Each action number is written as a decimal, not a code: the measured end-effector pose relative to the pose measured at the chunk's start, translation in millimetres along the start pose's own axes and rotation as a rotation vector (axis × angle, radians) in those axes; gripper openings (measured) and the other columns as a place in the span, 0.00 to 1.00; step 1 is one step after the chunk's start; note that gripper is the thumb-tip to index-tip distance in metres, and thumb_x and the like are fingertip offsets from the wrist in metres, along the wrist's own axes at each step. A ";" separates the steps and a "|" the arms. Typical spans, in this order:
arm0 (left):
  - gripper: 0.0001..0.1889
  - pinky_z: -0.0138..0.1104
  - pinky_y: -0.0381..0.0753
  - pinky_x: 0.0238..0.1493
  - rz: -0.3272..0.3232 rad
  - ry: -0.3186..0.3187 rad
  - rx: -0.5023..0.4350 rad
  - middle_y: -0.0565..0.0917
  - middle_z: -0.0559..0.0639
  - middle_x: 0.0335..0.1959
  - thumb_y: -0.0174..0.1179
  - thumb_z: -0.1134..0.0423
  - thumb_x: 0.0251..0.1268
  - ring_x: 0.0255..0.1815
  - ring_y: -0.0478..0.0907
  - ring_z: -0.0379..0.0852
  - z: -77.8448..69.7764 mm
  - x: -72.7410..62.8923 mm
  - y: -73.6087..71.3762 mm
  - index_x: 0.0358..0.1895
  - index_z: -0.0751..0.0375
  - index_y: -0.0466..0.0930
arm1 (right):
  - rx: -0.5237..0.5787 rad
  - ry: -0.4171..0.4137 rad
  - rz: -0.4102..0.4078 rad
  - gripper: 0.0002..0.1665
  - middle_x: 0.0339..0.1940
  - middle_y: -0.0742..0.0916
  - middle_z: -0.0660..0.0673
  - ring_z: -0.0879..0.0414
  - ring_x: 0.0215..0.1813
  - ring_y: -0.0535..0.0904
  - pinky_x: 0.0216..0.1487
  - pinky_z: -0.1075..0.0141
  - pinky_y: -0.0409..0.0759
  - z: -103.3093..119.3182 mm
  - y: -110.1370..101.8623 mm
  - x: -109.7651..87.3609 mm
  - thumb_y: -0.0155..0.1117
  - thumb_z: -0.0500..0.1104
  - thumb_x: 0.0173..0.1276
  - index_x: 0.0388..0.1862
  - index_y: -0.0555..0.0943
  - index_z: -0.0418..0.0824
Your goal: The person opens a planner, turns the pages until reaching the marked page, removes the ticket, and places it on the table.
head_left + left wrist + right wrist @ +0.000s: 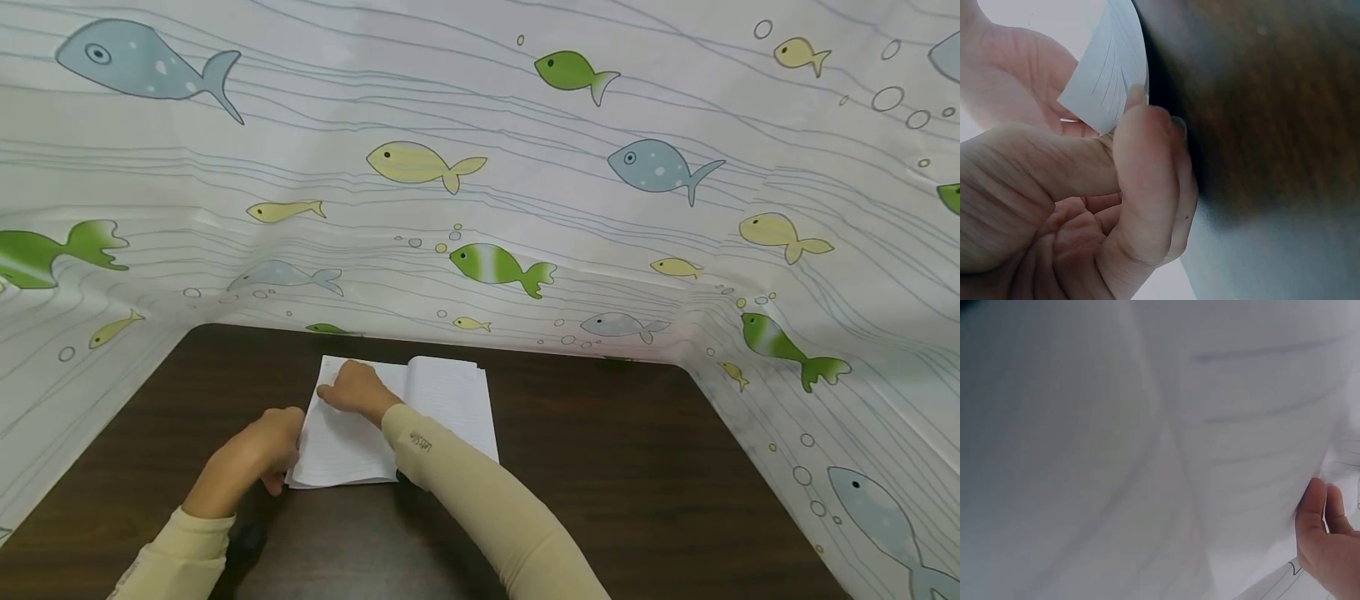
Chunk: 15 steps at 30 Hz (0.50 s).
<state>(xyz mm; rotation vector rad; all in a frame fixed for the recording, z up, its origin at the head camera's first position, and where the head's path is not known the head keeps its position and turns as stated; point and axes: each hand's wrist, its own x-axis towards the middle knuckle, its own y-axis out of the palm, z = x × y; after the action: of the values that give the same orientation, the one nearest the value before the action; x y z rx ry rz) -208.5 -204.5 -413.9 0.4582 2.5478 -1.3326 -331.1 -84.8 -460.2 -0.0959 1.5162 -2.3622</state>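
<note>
An open notebook (348, 446) with white ruled pages lies on the dark table. My left hand (262, 446) is at its left edge; in the left wrist view the left hand (1116, 194) pinches the pages (1113, 69) near a corner, and they bend and fan apart slightly. Over the upper part of the left page is my right hand (358, 387), its fingers bent and its thumb side toward the page's outer edge. Whether it grips paper I cannot tell. In the right wrist view a ruled page (1260, 437) fills most of the picture, blurred, with a hand (1329, 540) at its edge.
Brown wood-grain tabletop (600, 467) surrounds the notebook. A white curtain (420, 100) printed with fish hangs behind the table and along both sides. The notebook's right-hand pages (450, 400) curl up at the spine, and the right sleeve (487, 492) crosses over its lower part.
</note>
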 end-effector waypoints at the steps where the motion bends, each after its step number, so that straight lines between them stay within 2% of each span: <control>1: 0.07 0.38 0.89 0.21 -0.002 0.002 -0.002 0.77 0.66 0.29 0.55 0.86 0.68 0.17 0.86 0.51 -0.1 0.0 -0.4 0.39 0.74 0.70 | -0.005 -0.014 0.014 0.30 0.19 0.76 0.51 0.58 0.25 0.73 0.29 0.68 0.75 1.5 -4.7 -3.8 0.67 0.54 0.72 0.13 0.69 0.45; 3: 0.08 0.39 0.89 0.21 -0.004 0.004 -0.003 0.77 0.66 0.30 0.55 0.86 0.68 0.17 0.86 0.51 -0.4 -0.4 -1.2 0.39 0.74 0.69 | -0.025 -0.040 0.026 0.31 0.18 0.75 0.52 0.59 0.24 0.72 0.29 0.69 0.74 2.6 -10.9 -9.8 0.67 0.54 0.73 0.12 0.70 0.45; 5: 0.08 0.39 0.89 0.21 -0.005 0.012 -0.002 0.77 0.66 0.30 0.55 0.86 0.68 0.17 0.86 0.51 -0.5 -0.7 -1.7 0.39 0.74 0.69 | -0.023 -0.052 0.051 0.30 0.19 0.77 0.52 0.60 0.26 0.72 0.30 0.70 0.74 5.2 -18.3 -19.3 0.66 0.55 0.75 0.14 0.77 0.42; 7: 0.08 0.39 0.89 0.21 -0.006 0.017 0.001 0.77 0.67 0.30 0.56 0.86 0.67 0.17 0.86 0.51 -0.5 -0.8 -1.7 0.39 0.74 0.69 | -0.005 -0.062 0.095 0.25 0.25 0.84 0.52 0.61 0.30 0.75 0.33 0.71 0.76 12.3 -31.9 -36.5 0.68 0.55 0.76 0.24 0.87 0.39; 9: 0.08 0.38 0.89 0.21 -0.003 0.019 0.004 0.77 0.67 0.29 0.56 0.86 0.67 0.17 0.87 0.51 -0.3 -1.1 -1.5 0.38 0.74 0.69 | -0.025 -0.084 0.135 0.19 0.36 0.90 0.52 0.61 0.35 0.79 0.37 0.73 0.78 18.2 -37.7 -47.9 0.69 0.54 0.77 0.38 0.92 0.39; 12: 0.08 0.38 0.89 0.21 -0.004 0.024 0.004 0.77 0.67 0.29 0.57 0.85 0.67 0.17 0.87 0.51 -0.2 -1.0 -1.6 0.38 0.74 0.69 | -0.111 -0.133 0.192 0.14 0.47 0.92 0.54 0.65 0.41 0.80 0.40 0.78 0.76 26.0 -39.6 -57.6 0.72 0.50 0.75 0.50 0.92 0.43; 15: 0.07 0.38 0.89 0.21 -0.001 0.028 0.000 0.78 0.66 0.28 0.56 0.85 0.66 0.17 0.87 0.51 0.3 -1.3 -2.3 0.38 0.74 0.69 | -0.169 -0.175 0.217 0.13 0.50 0.91 0.57 0.67 0.42 0.80 0.41 0.81 0.75 33.0 -39.3 -62.9 0.76 0.46 0.70 0.52 0.90 0.46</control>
<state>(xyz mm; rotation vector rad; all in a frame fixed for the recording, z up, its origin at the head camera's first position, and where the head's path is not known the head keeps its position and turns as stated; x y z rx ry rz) -208.1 -206.2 -411.9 0.4788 2.5703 -1.3359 -273.5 -79.2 -403.3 -0.1643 1.5538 -2.0011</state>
